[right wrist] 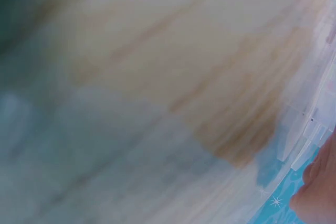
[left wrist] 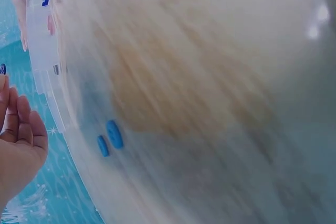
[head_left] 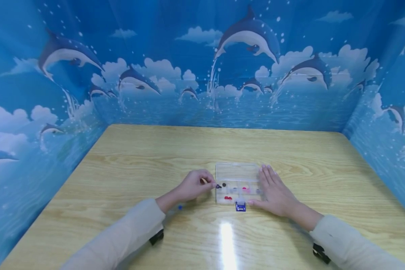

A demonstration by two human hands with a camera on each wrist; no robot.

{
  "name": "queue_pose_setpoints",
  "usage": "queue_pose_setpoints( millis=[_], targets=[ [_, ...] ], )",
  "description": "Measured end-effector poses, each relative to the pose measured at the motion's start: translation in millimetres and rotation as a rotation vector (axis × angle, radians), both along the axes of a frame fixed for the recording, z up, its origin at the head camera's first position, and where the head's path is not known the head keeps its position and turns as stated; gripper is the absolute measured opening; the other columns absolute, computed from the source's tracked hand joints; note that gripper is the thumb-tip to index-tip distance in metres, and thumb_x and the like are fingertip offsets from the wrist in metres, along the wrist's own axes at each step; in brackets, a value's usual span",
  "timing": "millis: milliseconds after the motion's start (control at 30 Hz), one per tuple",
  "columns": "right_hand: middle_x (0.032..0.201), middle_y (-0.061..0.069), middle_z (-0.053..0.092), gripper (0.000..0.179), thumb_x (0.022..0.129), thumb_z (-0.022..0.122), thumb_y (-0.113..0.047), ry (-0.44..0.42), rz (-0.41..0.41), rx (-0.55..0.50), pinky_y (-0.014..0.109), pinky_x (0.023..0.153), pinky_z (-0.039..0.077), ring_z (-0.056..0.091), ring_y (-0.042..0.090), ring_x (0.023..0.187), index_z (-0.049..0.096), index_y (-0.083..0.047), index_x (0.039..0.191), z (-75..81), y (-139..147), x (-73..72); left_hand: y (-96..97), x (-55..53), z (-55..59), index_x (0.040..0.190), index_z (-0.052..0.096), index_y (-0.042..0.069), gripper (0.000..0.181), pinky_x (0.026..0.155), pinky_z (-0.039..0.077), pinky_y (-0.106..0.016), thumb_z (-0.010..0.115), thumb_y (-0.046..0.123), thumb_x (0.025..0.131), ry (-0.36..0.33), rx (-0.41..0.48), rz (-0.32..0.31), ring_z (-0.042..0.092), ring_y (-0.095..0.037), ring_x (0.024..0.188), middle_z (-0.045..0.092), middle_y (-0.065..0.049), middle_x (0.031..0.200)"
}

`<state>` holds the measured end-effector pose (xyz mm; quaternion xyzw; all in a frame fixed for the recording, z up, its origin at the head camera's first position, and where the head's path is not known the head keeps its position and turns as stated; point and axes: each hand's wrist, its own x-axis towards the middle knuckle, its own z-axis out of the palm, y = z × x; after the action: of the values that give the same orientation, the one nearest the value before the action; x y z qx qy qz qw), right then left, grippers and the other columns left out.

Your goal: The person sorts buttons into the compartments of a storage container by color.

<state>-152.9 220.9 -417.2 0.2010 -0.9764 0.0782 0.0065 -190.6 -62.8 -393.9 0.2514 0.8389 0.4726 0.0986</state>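
Observation:
A clear plastic compartment box (head_left: 219, 200) with its lid (head_left: 236, 171) raised sits mid-table; a blue latch (head_left: 240, 206) is at its front. Inside are small red pieces (head_left: 228, 198), pink-red pieces (head_left: 245, 189) and a dark round piece (head_left: 224, 185). At the box's left side, my left hand (head_left: 196, 183) pinches a small dark blue button-like piece (left wrist: 2, 69) between thumb and fingertip. My right hand (head_left: 277, 195) touches the right side of the box, fingers straight and thumb near the front edge. The right wrist view catches only part of that hand.
Two blue oval pieces, a larger one (left wrist: 114, 134) and a smaller one (left wrist: 103, 146), lie on the wood-grain table (head_left: 155, 150) near the left wrist. A dolphin-print curtain (head_left: 175, 48) surrounds the table's back and sides.

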Motion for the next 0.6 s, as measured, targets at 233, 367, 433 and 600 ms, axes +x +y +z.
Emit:
queue_pose_setpoints(
  millis=[233,367,433,600],
  targets=[
    [0.151,0.029,0.009,0.102,0.082,0.052,-0.063,-0.005,0.000,0.003,0.053,0.113,0.014,0.009,0.045,0.140,0.016,0.011,0.142,0.5,-0.6,0.0,13.6,-3.5,3.0,0.083,0.068,0.003,0.005,0.069,0.047,-0.016,0.064,0.007,0.083,0.014,-0.006,-0.022,0.054,-0.008,0.078,0.065,-0.006,0.087],
    [0.151,0.029,0.009,0.103,0.082,0.051,-0.064,0.002,0.002,0.010,0.053,0.113,0.014,0.009,0.044,0.140,0.016,0.011,0.142,-0.9,0.4,-0.3,23.4,-5.0,4.4,0.083,0.068,0.004,0.005,0.069,0.047,-0.016,0.065,0.008,0.084,0.028,-0.019,-0.045,0.054,-0.008,0.078,0.064,-0.006,0.086],
    [0.151,0.029,0.009,0.103,0.081,0.052,-0.064,0.006,0.002,0.007,0.053,0.113,0.015,0.009,0.044,0.140,0.016,0.011,0.142,-1.2,0.8,-0.4,27.6,-5.9,4.8,0.083,0.068,0.005,0.005,0.069,0.047,-0.016,0.065,0.009,0.084,0.028,-0.029,-0.047,0.053,-0.007,0.078,0.064,-0.004,0.086],
    [0.151,0.029,0.009,0.104,0.080,0.054,-0.064,0.008,0.001,0.004,0.053,0.112,0.015,0.009,0.044,0.140,0.017,0.011,0.142,-0.7,1.4,-0.1,36.4,-8.5,4.6,0.083,0.068,0.006,0.006,0.070,0.047,-0.016,0.065,0.010,0.084,0.030,-0.056,-0.040,0.053,-0.008,0.080,0.063,-0.003,0.088]
  ],
)
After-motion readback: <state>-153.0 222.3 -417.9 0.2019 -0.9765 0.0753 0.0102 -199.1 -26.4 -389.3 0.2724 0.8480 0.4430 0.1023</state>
